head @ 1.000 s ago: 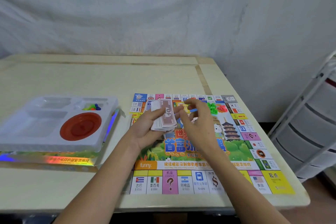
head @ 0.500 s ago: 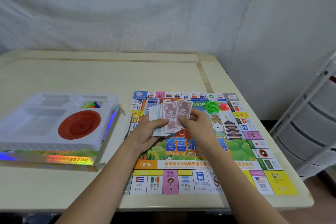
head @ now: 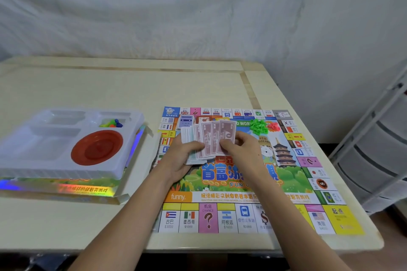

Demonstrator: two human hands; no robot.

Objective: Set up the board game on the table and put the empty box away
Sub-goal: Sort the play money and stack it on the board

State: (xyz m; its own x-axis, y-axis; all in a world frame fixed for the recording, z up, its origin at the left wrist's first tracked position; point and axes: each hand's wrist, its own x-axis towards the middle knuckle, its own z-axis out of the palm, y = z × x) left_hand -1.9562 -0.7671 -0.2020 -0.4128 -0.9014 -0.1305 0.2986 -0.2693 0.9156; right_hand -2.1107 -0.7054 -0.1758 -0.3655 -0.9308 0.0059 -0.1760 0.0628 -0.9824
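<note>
I hold a fanned stack of paper play money (head: pixel 207 141) over the upper middle of the game board (head: pixel 242 182), which lies flat on the worktop (head: pixel 110 90) toward three o'clock. My left hand (head: pixel 182 156) is closed around the lower edge of the stack, thumb on top. My right hand (head: pixel 244 149) pinches the rightmost pink note between thumb and fingertips, as if to peel it off.

The notes look thin, light and slick, so I judge they will slide against each other and spill if my left grip loosens. Taking each one by a short edge near a corner seems safest.

At one o'clock from my hands, green houses (head: pixel 259 126) and red pieces (head: pixel 274 126) sit in small heaps on the board. A blue card deck (head: pixel 186 121) rests at eleven o'clock on the board.

The box (head: pixel 72 189) lies at nine o'clock, well apart from my hands, with its white plastic tray (head: pixel 44 149) on top. A red disc (head: pixel 97 147) and some coloured pawns (head: pixel 111 123) remain in the tray, so the box is not yet empty. It looks light and stiff; I would lift it by both long sides.
</note>
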